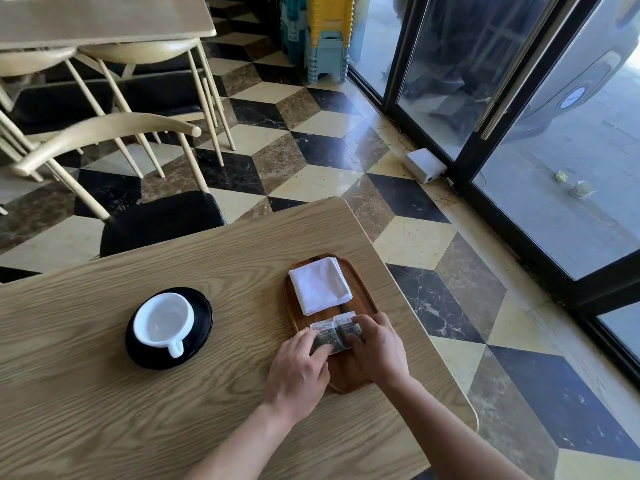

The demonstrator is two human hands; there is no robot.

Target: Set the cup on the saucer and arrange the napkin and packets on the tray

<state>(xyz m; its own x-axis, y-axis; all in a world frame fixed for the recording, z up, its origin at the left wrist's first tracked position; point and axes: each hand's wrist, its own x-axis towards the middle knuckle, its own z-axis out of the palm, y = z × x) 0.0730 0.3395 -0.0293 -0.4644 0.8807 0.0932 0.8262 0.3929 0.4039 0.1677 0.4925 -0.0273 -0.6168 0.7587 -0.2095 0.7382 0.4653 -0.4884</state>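
Note:
A white cup [162,320] stands upright on a black saucer [204,317], its handle pointing toward me. To the right lies a brown wooden tray [363,292]. A folded white napkin [320,285] rests on the tray's far half. Two dark packets with white tops lie side by side on the near half. My left hand [298,372] presses its fingertips on the left packet [323,336]. My right hand [377,344] has its fingers on the right packet [346,327]. Both hands cover the packets' near ends.
The wooden table [104,393] ends close to the right of the tray. A black-seated chair [162,220] is tucked in at the far edge. More chairs and a table stand at the back left, glass doors on the right.

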